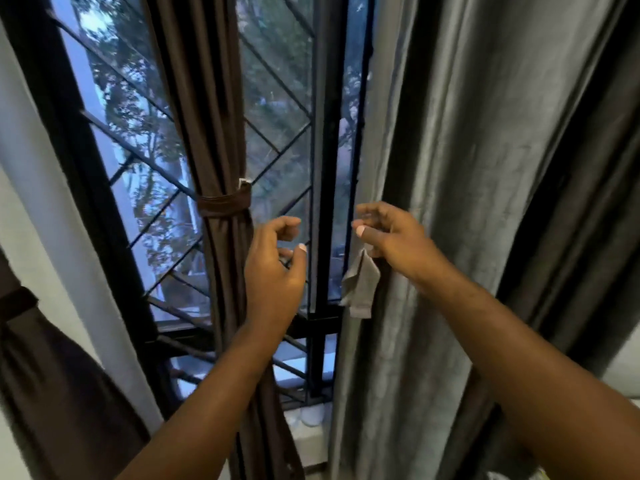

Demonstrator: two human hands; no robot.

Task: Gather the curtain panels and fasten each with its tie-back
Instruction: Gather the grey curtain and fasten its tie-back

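Both hands are up at the window. The brown panel in the middle is finished, bunched tight with its brown tie cinched round it. A 2nd brown panel at far left looks banded too. That leaves 1 to do: the grey panel on the right, hanging loose and wide, its inner edge just beside the window frame.

The left hand hovers between the brown and grey panels, fingers loosely curled, thumb apart from them, nothing in it. The right hand sits at the grey panel's edge with curled fingers, and the grey tie dangles from just under it. Whether that hand actually pinches the tie's top, I cannot tell, because the palm hides the join.

So this looks like the start of the gather on the grey side. To do it well, the left hand should take the inner edge and walk the cloth rightward in even folds, collecting all of it, back layers included. Then 1 hand clamps the bundle while the other brings the tie round behind and closes it in front, level with the brown tie. The grey cloth looks heavy and slick, so folds may slide out. Squeeze firmly, and keep the tie's free end within reach.
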